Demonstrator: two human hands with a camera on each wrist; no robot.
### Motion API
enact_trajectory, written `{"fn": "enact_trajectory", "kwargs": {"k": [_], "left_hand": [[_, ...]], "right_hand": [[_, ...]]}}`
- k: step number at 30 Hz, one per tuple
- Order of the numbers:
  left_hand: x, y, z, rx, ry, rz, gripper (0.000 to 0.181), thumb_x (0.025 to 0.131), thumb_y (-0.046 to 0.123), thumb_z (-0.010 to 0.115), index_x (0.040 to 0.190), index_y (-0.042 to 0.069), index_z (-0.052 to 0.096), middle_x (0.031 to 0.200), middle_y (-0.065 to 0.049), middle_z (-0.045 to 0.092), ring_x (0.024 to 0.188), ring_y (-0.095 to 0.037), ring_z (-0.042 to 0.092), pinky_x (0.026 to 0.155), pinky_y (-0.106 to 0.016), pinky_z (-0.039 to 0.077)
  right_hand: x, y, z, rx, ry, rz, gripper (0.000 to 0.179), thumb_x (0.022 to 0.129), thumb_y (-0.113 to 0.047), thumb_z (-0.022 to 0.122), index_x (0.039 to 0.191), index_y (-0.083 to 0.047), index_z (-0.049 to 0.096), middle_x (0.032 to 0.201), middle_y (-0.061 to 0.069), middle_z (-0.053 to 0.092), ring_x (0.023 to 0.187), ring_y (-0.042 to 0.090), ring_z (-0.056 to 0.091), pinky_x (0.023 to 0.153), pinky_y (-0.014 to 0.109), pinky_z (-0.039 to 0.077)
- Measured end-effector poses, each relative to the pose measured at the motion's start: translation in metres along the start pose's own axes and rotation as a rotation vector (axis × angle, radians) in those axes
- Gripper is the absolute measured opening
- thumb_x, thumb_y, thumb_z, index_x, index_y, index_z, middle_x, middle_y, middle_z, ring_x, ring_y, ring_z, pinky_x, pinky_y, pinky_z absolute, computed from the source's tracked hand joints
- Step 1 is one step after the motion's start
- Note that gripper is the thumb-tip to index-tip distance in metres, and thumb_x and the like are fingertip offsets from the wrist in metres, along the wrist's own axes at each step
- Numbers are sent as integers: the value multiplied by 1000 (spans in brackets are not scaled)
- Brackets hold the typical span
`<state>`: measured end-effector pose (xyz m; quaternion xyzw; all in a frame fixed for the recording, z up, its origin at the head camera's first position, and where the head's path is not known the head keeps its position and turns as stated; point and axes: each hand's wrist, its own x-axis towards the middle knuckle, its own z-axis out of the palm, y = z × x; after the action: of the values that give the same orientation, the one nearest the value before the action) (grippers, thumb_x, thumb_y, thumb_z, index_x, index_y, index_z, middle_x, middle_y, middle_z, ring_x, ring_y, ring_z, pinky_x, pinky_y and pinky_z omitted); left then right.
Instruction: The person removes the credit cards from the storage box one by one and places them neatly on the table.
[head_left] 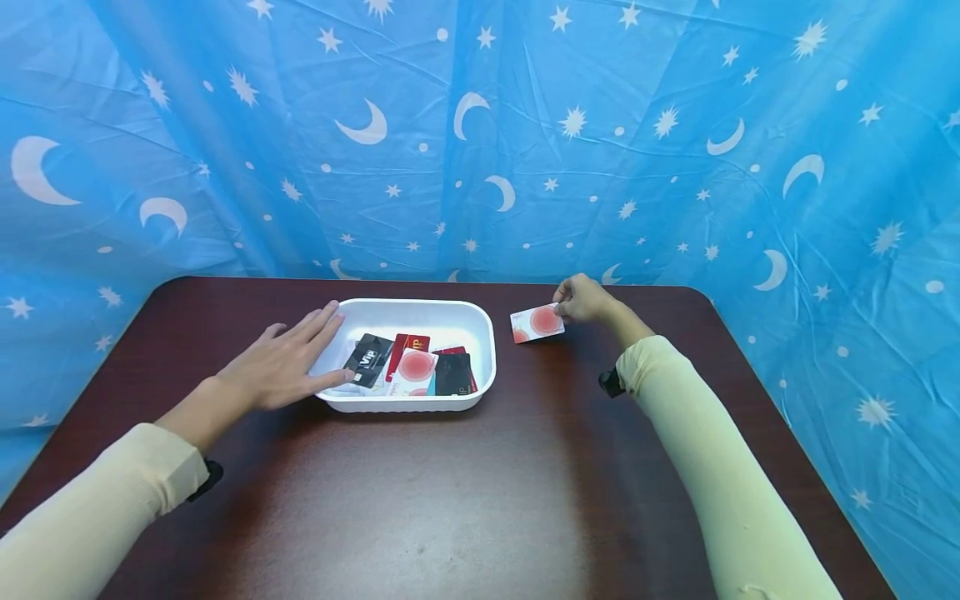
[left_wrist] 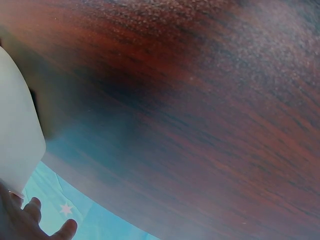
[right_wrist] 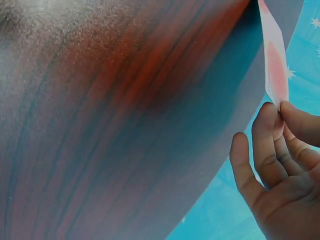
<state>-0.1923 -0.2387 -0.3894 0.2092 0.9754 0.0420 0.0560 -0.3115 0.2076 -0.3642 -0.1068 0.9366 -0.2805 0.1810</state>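
My right hand pinches one end of a white card with coral circles, between thumb and fingertips. In the right wrist view the card is seen nearly edge-on, tilted up off the table. My left hand lies with straight fingers over the left rim of a white plastic basket. Inside the basket are several cards: a black VIP card, a red card, another white card with a coral circle and a dark card at the right.
The basket and both hands are toward the far side of a dark brown wooden table. A blue curtain with white moons and stars hangs behind the table's back edge and along its sides.
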Motion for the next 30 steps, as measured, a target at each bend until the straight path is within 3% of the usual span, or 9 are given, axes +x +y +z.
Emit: {"fn": "enact_trajectory", "kwargs": {"k": [7, 22, 30], "left_hand": [[0, -1, 0, 0, 1, 3, 96, 93, 68, 45, 158, 3, 18, 164, -21, 14, 147, -45, 21, 108, -73, 23], [1, 0, 0, -3, -1, 2, 97, 92, 68, 46, 158, 2, 18, 164, -22, 13, 147, -45, 21, 108, -72, 24], [1, -1, 0, -5, -3, 0, 97, 92, 68, 46, 158, 2, 18, 164, -21, 13, 147, -45, 20, 108, -72, 23]], "right_hand": [[3, 7, 8, -3, 45, 56, 11, 96, -1, 61, 103, 8, 62, 83, 16, 69, 71, 21, 66, 63, 28, 53], [8, 17, 26, -14, 123, 106, 13, 95, -1, 61, 103, 8, 66, 86, 18, 71, 79, 26, 70, 61, 25, 52], [9, 18, 28, -51, 140, 118, 16, 95, -2, 61, 106, 9, 67, 91, 19, 72, 79, 25, 69, 73, 34, 54]]}}
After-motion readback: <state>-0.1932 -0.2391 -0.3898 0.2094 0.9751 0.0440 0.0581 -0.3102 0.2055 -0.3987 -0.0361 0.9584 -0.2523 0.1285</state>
